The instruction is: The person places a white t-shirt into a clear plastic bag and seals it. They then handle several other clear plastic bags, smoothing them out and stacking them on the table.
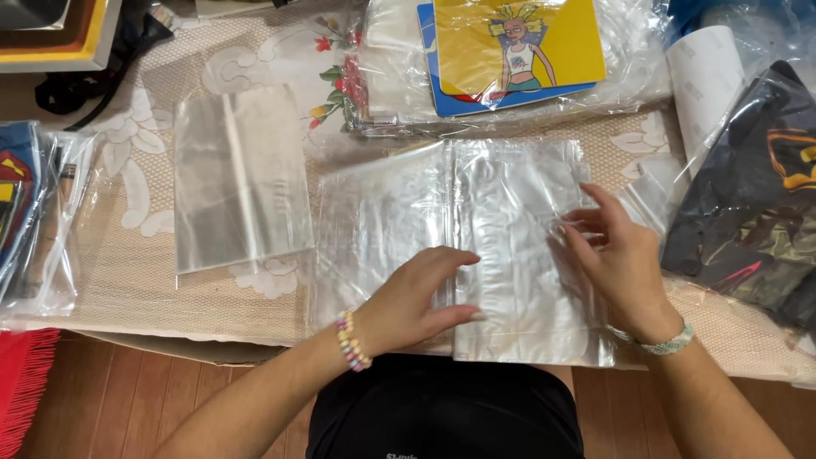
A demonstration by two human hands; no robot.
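A clear plastic bag (510, 221) lies flat on the table in front of me, with a fold line down its middle. My left hand (412, 297) rests flat on the bag near its lower centre, fingers pointing right and pressing the plastic down. My right hand (612, 251) is on the bag's right edge, its fingers pinching the plastic there. A beaded bracelet is on my left wrist, a woven band on my right.
A second clear bag (238, 183) lies to the left on the lace tablecloth (136, 255). Bagged yellow and blue printed cards (510, 51) sit at the back. Dark bagged clothing (748, 212) is at the right, more bagged items (34, 212) at the left.
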